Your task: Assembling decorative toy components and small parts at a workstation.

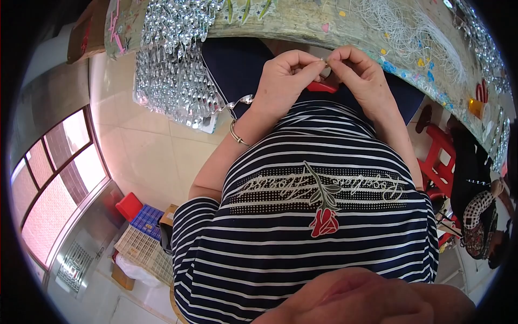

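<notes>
Two hands [285,78] [362,73], one tiny piece [324,61]

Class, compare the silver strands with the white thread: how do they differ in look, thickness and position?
Look: the silver strands are shiny and spangled, while the white thread is pale and plain.
Thickness: the silver strands look broad, whereas the white thread is fine.
Position: the silver strands spread past the near edge of the table at the person's left; the white thread lies on its top, toward the right.
Shared: both are massed in many lengths.
</notes>
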### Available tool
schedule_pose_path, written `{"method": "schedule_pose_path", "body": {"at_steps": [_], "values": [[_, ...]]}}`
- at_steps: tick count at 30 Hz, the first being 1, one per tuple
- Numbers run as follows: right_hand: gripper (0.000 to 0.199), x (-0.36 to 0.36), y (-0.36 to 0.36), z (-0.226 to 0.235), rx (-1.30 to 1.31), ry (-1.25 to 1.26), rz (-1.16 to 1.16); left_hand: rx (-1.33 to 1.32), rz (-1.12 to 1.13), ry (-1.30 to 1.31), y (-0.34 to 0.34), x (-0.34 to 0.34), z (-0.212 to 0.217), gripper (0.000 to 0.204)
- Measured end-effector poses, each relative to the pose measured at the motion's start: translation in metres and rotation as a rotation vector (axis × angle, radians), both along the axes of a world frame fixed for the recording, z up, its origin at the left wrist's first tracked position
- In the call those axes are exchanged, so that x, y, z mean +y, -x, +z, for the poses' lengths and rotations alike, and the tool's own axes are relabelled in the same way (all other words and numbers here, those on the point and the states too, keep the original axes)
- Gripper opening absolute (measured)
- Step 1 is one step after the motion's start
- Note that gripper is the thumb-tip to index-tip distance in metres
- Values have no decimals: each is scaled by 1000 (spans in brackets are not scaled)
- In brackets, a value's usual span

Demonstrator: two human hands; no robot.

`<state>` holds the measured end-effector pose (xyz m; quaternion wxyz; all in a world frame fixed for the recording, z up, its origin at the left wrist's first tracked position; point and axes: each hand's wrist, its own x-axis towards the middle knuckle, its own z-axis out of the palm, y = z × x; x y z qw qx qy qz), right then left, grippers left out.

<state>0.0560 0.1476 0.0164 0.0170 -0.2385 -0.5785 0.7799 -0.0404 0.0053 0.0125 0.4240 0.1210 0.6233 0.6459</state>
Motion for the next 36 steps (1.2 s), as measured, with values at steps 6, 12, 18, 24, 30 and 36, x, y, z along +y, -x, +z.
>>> {"method": "schedule_pose_path", "body": {"at_steps": [6,12,18,24,30,36], "values": [[10,0,-1,-5,10,-30,50,133,-40,61,-1,-1,-4,10],[10,-2,-1,-5,12,17,7,116,-42,53,0,-2,0,11],[12,-2,-1,-5,66,35,-1,67,-41,53,1,-3,0,14],[11,4,0,-13,82,146,-19,36,-43,73,0,-3,1,16],[7,11,4,-6,103,239,-49,73,-89,134,4,-8,2,15],[4,76,-7,10,278,104,-309,112,-87,92,8,-19,-4,12]]}}
